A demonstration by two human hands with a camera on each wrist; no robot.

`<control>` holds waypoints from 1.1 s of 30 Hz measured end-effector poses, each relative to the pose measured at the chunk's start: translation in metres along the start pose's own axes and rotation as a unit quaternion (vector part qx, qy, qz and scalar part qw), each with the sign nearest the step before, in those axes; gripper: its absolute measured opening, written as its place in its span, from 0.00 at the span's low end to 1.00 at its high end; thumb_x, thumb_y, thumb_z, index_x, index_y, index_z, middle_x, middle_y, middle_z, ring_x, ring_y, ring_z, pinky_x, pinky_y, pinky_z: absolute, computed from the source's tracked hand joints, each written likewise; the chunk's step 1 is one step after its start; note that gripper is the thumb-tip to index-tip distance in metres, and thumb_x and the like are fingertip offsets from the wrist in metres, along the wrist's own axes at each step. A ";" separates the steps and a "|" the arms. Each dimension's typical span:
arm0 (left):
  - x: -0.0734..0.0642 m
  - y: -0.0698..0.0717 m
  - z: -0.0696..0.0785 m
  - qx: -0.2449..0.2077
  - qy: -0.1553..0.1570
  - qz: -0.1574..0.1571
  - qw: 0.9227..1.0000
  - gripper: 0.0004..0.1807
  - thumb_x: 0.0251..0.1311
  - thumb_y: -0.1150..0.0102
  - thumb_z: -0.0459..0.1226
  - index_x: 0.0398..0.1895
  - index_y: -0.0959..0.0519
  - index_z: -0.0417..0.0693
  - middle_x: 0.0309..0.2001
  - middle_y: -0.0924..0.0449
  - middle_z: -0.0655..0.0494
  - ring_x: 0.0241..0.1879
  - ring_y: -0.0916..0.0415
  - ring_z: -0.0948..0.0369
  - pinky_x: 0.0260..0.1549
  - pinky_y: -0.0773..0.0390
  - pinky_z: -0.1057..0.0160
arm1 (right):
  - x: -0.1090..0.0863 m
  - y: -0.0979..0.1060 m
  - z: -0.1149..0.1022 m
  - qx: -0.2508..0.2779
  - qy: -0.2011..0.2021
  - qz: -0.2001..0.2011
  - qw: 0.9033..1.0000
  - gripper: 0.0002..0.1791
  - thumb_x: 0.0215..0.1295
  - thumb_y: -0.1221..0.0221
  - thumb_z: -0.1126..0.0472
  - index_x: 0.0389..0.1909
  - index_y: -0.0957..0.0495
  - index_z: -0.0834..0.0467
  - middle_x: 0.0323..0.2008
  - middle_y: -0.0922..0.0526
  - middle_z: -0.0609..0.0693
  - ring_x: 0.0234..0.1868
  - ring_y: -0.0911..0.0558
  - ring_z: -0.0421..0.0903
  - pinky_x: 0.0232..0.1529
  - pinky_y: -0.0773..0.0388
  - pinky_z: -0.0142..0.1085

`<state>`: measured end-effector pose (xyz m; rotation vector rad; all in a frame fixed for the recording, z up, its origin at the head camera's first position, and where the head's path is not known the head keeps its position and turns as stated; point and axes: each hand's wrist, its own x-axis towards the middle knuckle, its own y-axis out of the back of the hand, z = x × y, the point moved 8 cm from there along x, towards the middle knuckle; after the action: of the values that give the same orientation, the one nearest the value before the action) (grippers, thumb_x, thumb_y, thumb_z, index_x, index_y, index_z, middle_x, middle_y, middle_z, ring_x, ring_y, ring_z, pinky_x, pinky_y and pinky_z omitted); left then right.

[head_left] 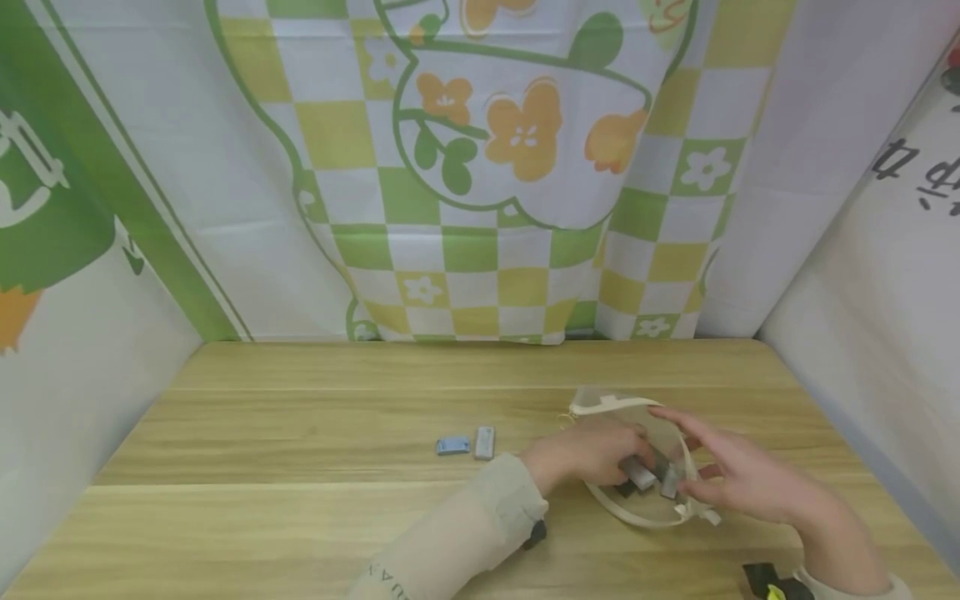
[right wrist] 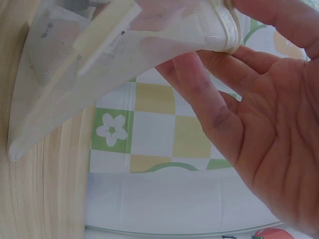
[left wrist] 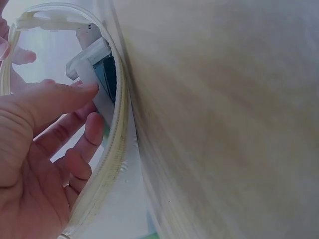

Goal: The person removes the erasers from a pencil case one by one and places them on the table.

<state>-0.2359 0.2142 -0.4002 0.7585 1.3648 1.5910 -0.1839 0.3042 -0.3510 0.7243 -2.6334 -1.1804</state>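
Observation:
A see-through mesh pouch [head_left: 660,429] with a cream zip edge stands unzipped on the right half of the table. My left hand [head_left: 592,450] reaches inside it. In the left wrist view, that hand [left wrist: 45,134] pinches a small pale block [left wrist: 97,92] between thumb and fingers. Beside this block lie another whitish block [left wrist: 89,57] and a dark piece [left wrist: 109,74]. My right hand [head_left: 742,475] grips the pouch by its right rim. Seen from the right wrist, the hand [right wrist: 264,109] has fingers against the mesh side, with part of the contents blurred behind it.
Left of the pouch, a small blue block [head_left: 453,446] and a small grey block [head_left: 484,442] lie side by side on the wooden table [head_left: 300,517]. A checked, flowered curtain [head_left: 487,250] hangs behind the table's back edge. White walls flank both sides.

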 end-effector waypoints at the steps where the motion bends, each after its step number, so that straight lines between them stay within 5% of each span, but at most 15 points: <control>1: 0.000 0.000 0.000 0.002 -0.001 0.000 1.000 0.19 0.57 0.33 0.35 0.51 0.16 0.64 0.53 0.21 0.69 0.50 0.23 0.70 0.50 0.25 0.74 | 0.000 0.000 0.000 0.002 -0.001 -0.001 1.000 0.48 0.62 0.33 0.57 0.78 0.50 0.48 0.70 0.36 0.65 0.57 0.24 0.46 0.42 0.16 0.34; 8: -0.001 -0.001 0.002 0.017 -0.008 0.002 1.000 0.16 0.58 0.33 0.37 0.48 0.15 0.65 0.50 0.20 0.70 0.46 0.23 0.71 0.46 0.25 0.74 | 0.001 0.000 0.000 0.007 0.002 -0.001 1.000 0.48 0.61 0.33 0.56 0.78 0.50 0.50 0.69 0.36 0.66 0.57 0.25 0.45 0.42 0.16 0.33; 21: -0.006 0.000 0.002 -0.042 -0.038 -0.001 0.998 0.14 0.62 0.35 0.38 0.51 0.16 0.59 0.55 0.18 0.67 0.58 0.24 0.69 0.61 0.30 0.73 | -0.001 -0.002 0.000 0.013 0.007 -0.006 1.000 0.48 0.63 0.34 0.57 0.78 0.51 0.51 0.67 0.33 0.65 0.56 0.24 0.40 0.42 0.16 0.34; 33: -0.009 0.004 0.004 -0.054 -0.072 0.000 0.996 0.15 0.61 0.33 0.41 0.52 0.17 0.54 0.52 0.16 0.65 0.52 0.22 0.71 0.55 0.30 0.78 | 0.000 -0.001 0.000 0.012 0.013 -0.001 1.000 0.49 0.61 0.33 0.58 0.78 0.51 0.52 0.65 0.32 0.68 0.54 0.22 0.39 0.41 0.16 0.32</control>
<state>-0.2300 0.2078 -0.3946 0.7903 1.1659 1.5659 -0.1836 0.3035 -0.3519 0.7422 -2.6295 -1.1344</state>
